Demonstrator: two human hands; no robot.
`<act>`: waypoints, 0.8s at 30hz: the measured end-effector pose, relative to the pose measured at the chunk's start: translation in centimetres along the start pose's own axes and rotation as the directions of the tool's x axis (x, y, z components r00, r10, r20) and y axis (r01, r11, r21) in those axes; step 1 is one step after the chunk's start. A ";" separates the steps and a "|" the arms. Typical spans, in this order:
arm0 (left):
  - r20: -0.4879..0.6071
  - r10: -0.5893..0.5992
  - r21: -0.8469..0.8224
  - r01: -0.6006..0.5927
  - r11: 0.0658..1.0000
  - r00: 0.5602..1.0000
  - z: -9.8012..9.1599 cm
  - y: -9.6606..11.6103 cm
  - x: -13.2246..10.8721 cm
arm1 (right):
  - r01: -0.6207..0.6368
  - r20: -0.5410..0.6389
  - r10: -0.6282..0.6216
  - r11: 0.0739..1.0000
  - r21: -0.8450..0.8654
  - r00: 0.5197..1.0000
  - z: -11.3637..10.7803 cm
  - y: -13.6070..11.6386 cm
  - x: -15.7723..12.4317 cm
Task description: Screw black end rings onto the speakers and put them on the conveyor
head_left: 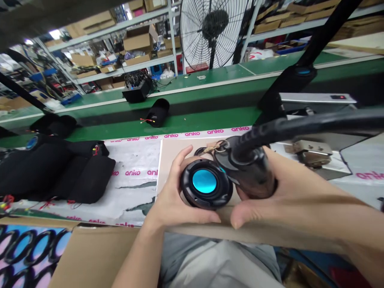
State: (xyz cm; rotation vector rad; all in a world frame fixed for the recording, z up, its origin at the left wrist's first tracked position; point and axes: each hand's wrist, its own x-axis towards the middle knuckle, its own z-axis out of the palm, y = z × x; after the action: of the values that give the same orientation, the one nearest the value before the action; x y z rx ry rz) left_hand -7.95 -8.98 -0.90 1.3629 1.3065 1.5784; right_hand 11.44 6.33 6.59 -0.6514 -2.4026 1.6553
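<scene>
My left hand [172,200] is wrapped around a round black speaker [192,199], fingers on its far left side and thumb along its near edge. A shiny blue disc [204,181] at its centre faces up toward me. My right hand [279,200] grips a black corded electric screwdriver [250,172], with a thick cable [300,128] running off to the right and a hanging ring at its back end. The screwdriver is close against the speaker's right side; its tip is hidden. Both are over a beige board [168,160] on the bench.
Several black fabric-covered cylinders [48,172] with coloured wires lie at left, another black cylinder [158,113] on the green belt ahead. An open carton [96,252] at lower left holds black rings. A metal fixture [315,154] stands at right. A fan [213,32] is behind.
</scene>
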 end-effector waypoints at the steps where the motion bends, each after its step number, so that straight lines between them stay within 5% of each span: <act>1: -0.007 -0.005 -0.001 0.005 1.000 1.000 0.0 -0.1 0.0 | 0.004 0.061 -0.005 1.000 0.020 0.998 -0.3 0.0 0.2; 5: -0.009 0.000 -0.018 -0.001 1.000 1.000 0.0 -0.3 0.0 | 0.107 0.087 -0.104 0.993 -0.039 0.991 -0.6 -0.6 1.4; 12: -0.006 0.001 0.026 0.000 1.000 1.000 -0.3 -0.2 -0.1 | 0.050 0.010 -0.051 0.994 0.096 0.999 -0.2 -0.9 1.6; 17: 0.005 -0.021 -0.052 0.021 0.998 1.000 -0.2 -0.7 -0.1 | -0.151 -0.046 0.147 0.984 -0.095 0.988 -0.2 -2.6 1.0; 24: 0.027 -0.071 -0.105 0.074 0.992 0.997 0.1 0.3 0.1 | 0.025 0.029 -0.019 0.973 -0.230 0.999 -0.7 -1.4 1.9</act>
State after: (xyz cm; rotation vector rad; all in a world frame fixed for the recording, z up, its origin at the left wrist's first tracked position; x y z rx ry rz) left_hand -7.87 -8.98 -0.63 1.2509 1.2268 1.5560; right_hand 9.63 7.31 7.90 -0.6362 -2.6356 1.3964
